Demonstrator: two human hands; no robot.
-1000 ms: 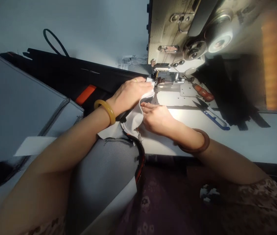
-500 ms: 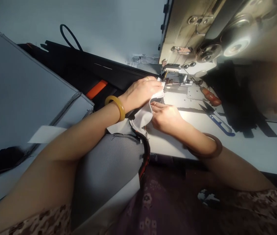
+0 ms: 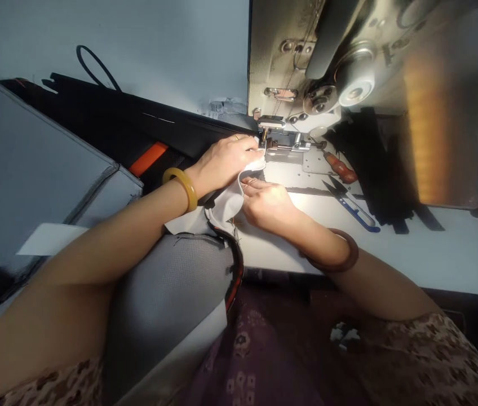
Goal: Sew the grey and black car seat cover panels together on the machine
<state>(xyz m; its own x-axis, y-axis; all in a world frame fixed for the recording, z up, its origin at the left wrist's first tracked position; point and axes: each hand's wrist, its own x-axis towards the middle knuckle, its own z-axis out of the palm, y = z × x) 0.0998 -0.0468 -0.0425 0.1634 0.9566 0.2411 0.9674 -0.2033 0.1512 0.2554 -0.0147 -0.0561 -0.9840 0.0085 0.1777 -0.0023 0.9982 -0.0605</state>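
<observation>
Grey panel: lies at far left [image 3: 44, 135], its seamed edge slanting down toward the left forearm.
Black material: runs behind the left hand toward the machine [image 3: 114, 121]; carries an orange strip [image 3: 149, 159].
Mesh panel: grey, dark-edged [image 3: 175, 276], at the near side below the white fabric.
Left hand: rests over the far end of the white fabric [image 3: 224, 160], just beside the needle area [image 3: 264, 138]; fingers narrow, closed on the fabric. Wrist carries a yellow bangle [image 3: 190, 189].
White fabric: wavy piece [image 3: 228, 203], between the hands, extending from the needle area to the mesh panel.
Right hand: at the right edge of the white fabric [image 3: 266, 206], nearer than the left hand; fingers curled and narrow, tips at the edge. Cannot tell whether they pinch it. Forearm carries a brown bangle [image 3: 352, 254].
Sewing machine: stands beyond the hands [image 3: 262, 67], over the white tabletop [image 3: 412, 248].
Red-handled tool: right of the needle area [image 3: 341, 169].
Blue-handled snips: just nearer than the tool [image 3: 355, 211], blades apart.
Dark strips: piled right of both tools [image 3: 380, 169].
Change from preceding frame: view is shifted; machine, hands and tools appear farther left in it. Hand placement on the fabric shows no clear difference.
</observation>
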